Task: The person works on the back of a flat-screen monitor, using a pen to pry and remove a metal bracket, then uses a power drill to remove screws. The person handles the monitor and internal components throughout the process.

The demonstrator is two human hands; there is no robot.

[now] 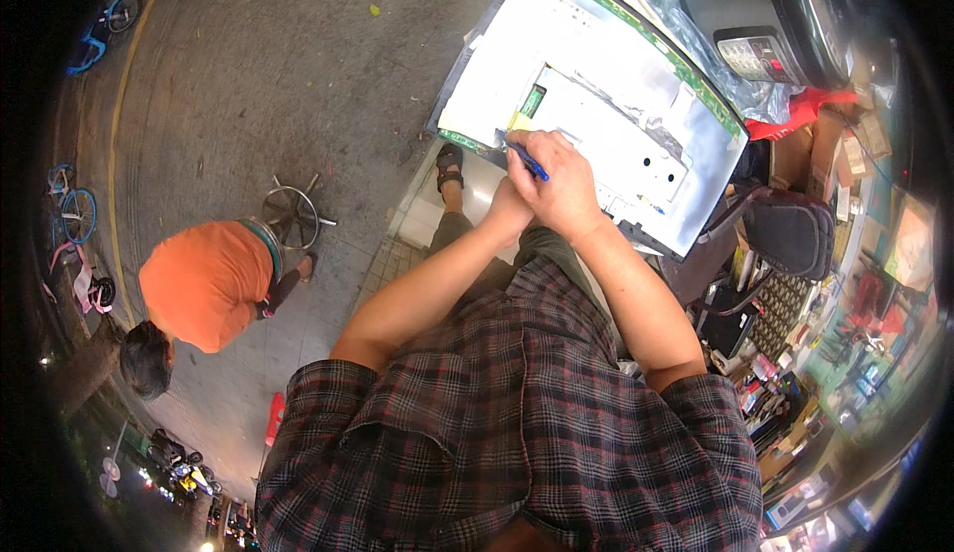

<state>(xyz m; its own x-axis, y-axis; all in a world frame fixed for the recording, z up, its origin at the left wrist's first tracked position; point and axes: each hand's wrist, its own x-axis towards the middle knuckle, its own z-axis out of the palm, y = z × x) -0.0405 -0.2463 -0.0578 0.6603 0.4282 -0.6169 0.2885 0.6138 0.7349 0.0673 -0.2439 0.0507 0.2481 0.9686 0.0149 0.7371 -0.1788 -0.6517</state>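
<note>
A large opened display panel (596,105) lies before me, with a bright metal back and green circuit strips along its edges. My right hand (559,179) is closed around a blue pen-like tool (531,162) near the panel's lower left corner. Close beneath it, my left hand (510,205) touches or almost touches the right one; its fingers are largely hidden, so what it holds cannot be seen. A small green circuit board (533,101) sits just above the hands, beside a yellow patch (519,122).
A person in an orange top (209,284) bends over at the left, by a round metal stool base (292,216). To the right stand a dark chair (788,233), cardboard boxes (812,153) and a cluttered workbench (857,358). An appliance with a keypad (756,56) stands behind the panel.
</note>
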